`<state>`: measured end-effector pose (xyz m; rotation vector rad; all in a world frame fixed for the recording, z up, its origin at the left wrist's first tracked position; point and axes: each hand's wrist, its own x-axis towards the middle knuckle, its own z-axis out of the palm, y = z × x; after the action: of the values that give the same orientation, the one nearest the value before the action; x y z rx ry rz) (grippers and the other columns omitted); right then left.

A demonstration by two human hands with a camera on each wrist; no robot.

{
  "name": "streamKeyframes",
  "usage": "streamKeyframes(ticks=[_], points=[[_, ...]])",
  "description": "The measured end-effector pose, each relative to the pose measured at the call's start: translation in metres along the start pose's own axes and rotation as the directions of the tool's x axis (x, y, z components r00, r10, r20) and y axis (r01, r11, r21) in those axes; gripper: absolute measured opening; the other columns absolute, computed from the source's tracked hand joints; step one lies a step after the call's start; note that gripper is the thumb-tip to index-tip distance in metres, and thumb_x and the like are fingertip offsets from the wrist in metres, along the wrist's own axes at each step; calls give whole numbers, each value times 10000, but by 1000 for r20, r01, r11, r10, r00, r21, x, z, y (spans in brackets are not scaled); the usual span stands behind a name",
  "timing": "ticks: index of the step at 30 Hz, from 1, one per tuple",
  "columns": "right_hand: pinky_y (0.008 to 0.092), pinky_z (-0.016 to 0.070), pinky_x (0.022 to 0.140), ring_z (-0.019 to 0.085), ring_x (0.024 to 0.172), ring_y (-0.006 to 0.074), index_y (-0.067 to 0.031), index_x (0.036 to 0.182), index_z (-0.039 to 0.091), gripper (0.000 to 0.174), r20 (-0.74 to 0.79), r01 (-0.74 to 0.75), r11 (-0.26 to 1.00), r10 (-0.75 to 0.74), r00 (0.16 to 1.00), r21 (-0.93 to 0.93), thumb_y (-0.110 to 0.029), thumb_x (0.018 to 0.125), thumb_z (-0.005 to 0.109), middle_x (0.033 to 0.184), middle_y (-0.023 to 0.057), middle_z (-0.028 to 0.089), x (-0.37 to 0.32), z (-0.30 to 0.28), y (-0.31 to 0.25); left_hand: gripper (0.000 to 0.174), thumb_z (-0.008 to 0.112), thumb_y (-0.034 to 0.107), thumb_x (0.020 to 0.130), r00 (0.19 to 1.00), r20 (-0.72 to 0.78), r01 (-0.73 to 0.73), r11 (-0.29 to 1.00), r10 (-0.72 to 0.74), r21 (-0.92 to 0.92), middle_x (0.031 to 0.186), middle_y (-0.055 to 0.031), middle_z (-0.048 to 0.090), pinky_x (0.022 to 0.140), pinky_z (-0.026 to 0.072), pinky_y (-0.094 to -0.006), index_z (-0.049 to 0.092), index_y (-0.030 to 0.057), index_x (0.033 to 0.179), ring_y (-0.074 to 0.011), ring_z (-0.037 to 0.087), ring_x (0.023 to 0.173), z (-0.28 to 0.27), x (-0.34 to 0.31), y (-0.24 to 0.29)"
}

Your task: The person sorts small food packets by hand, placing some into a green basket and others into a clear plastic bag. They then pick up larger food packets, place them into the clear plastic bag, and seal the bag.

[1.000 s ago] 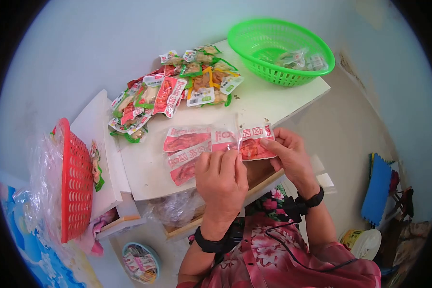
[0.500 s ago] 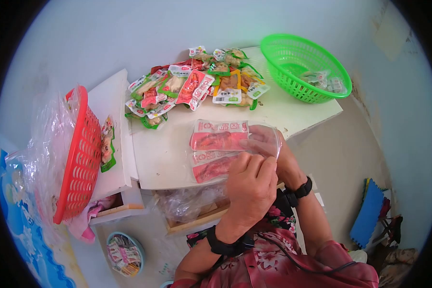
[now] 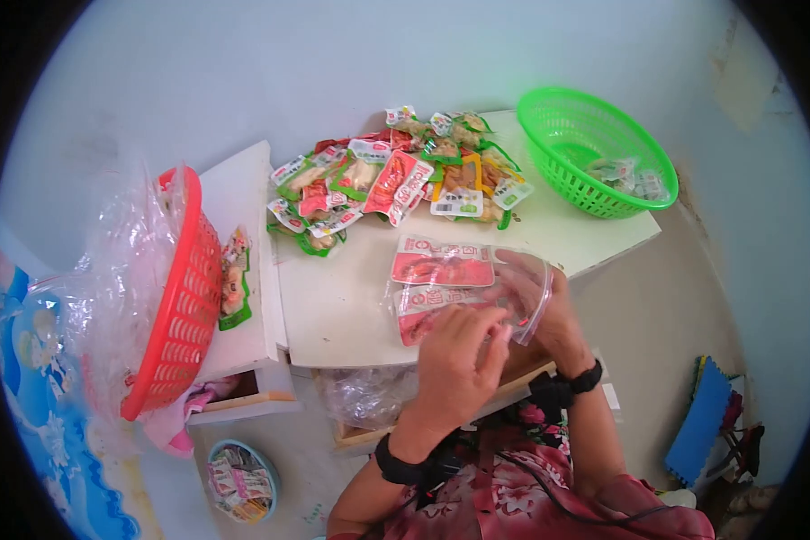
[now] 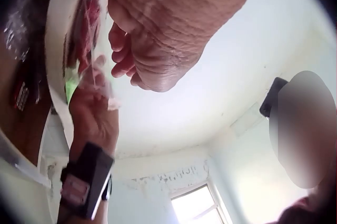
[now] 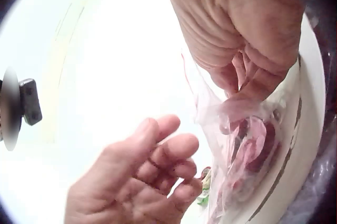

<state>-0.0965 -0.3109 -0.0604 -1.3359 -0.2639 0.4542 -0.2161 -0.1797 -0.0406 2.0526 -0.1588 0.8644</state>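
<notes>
A clear zip bag (image 3: 535, 310) lies over the table's front part, with red-and-white food packets (image 3: 443, 263) flat inside it. My right hand (image 3: 558, 315) reaches into the bag's mouth from the right, its fingers partly seen through the plastic. In the right wrist view that hand (image 5: 242, 29) has its fingertips within the bag (image 5: 210, 103), near red packets (image 5: 253, 147). My left hand (image 3: 459, 360) hovers at the bag's near side, fingers loosely bent and holding nothing; the right wrist view shows this hand (image 5: 142, 176) apart from the plastic.
Colourful food packets (image 3: 391, 184) are heaped at the table's back. A green basket (image 3: 594, 171) with clear-wrapped items stands back right; a red basket (image 3: 175, 315) with plastic bags is at left. Below the table edge, an open drawer (image 3: 369, 396) holds clear plastic. A small tub (image 3: 243, 481) stands on the floor.
The last red packet has gone into the bag beside the others. My left hand has let go of the bag's edge, and my right fingers have moved from the packet outside to inside the bag.
</notes>
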Motion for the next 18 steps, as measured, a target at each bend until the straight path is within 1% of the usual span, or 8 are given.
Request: streamKeyframes(ticks=[1, 4, 6, 9, 12, 13, 16, 18], points=[[238, 520, 569, 684, 749, 144, 62, 1281, 589, 363, -22, -13, 997, 14, 1000, 71, -127, 975, 635, 1037, 150, 722, -6, 0, -5, 193, 698, 3, 830, 1000, -8, 20, 1000, -20, 3, 858, -100, 659, 694, 497, -365, 683, 29, 1021, -282, 597, 768, -6, 4, -6], [209, 469, 532, 644, 687, 107, 34, 1220, 622, 287, -116, 39, 998, -34, 993, 46, -120, 978, 627, 999, 108, 722, -14, -7, 3, 172, 678, 21, 854, 997, -73, -11, 983, 24, 182, 880, -101, 671, 701, 507, -364, 691, 42, 1024, -269, 608, 764, -26, 28, -31], [194, 426, 514, 603, 644, 81, 8, 1164, 640, 222, -160, 44, 998, -38, 986, 37, -117, 982, 621, 970, 84, 717, -19, -23, 9, 182, 659, 63, 876, 997, -50, -27, 913, 52, 406, 880, -108, 685, 702, 514, -389, 684, 55, 1056, -270, 634, 790, -40, 45, -60], [176, 373, 500, 556, 604, 53, -25, 1102, 655, 152, -238, 83, 994, -63, 969, 75, -114, 987, 612, 932, 57, 710, -30, -33, 11, 294, 649, 111, 884, 993, -6, 106, 855, -119, 507, 891, -120, 711, 722, 524, -413, 670, 60, 1173, -287, 665, 809, -58, 71, -86], [171, 356, 499, 541, 592, 42, -45, 1087, 662, 132, -274, 104, 990, -75, 959, 94, -115, 992, 604, 911, 46, 708, -43, -38, 6, 440, 648, 133, 875, 923, 101, 262, 797, -372, 545, 906, -139, 730, 746, 531, -421, 621, 73, 1311, -312, 691, 797, -66, 96, -102], [171, 356, 499, 540, 590, 40, -50, 1089, 664, 131, -279, 104, 990, -75, 957, 92, -116, 993, 602, 906, 44, 708, -47, -39, 5, 448, 645, 162, 903, 937, 121, 191, 773, -327, 604, 910, -152, 739, 716, 544, -395, 612, 45, 1334, -274, 715, 764, -65, 100, -114], [166, 345, 500, 534, 579, 39, -50, 1091, 665, 133, -272, 96, 991, -67, 960, 93, -117, 994, 603, 909, 38, 706, -53, -47, 9, 376, 654, 207, 927, 898, 129, 343, 852, -421, 395, 884, -129, 744, 659, 562, -345, 665, 14, 1251, -201, 722, 742, -59, 112, -151], [165, 343, 500, 533, 576, 39, -52, 1091, 666, 134, -281, 98, 990, -66, 957, 100, -120, 995, 603, 913, 36, 706, -55, -51, 13, 344, 670, 224, 931, 802, 120, 535, 794, -585, 290, 895, -111, 747, 635, 566, -304, 694, 5, 1195, -165, 715, 728, -57, 123, -143]])
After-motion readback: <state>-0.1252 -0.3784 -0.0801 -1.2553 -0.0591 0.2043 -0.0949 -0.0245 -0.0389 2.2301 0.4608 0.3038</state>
